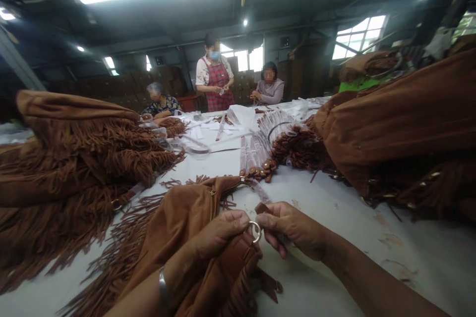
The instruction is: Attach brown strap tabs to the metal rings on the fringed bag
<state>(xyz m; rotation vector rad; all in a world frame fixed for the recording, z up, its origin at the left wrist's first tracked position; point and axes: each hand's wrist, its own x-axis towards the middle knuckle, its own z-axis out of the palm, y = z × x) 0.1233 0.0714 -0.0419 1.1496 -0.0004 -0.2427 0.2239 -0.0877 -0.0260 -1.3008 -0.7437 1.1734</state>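
Observation:
A brown fringed bag (pixel 174 213) lies before me on the white table, its zipper showing near the top. My left hand (pixel 226 233) pinches the bag's edge beside a metal ring (pixel 256 232), which stands up between my two hands. Close against the ring's right side, my right hand (pixel 293 225) has thumb and fingers closed on a brown strap (pixel 263 208). Whether the strap passes through the ring is hard to see. Below my hands a strap end with a small metal piece (pixel 277 287) hangs over the tabletop.
Fringed brown bags are piled at the left (pixel 82 158), and more are heaped at the right (pixel 401 129). Plastic-wrapped straps (pixel 297 146) lie in bundles mid-table. Three people sit or stand at the far side, one in a checked apron (pixel 219 84).

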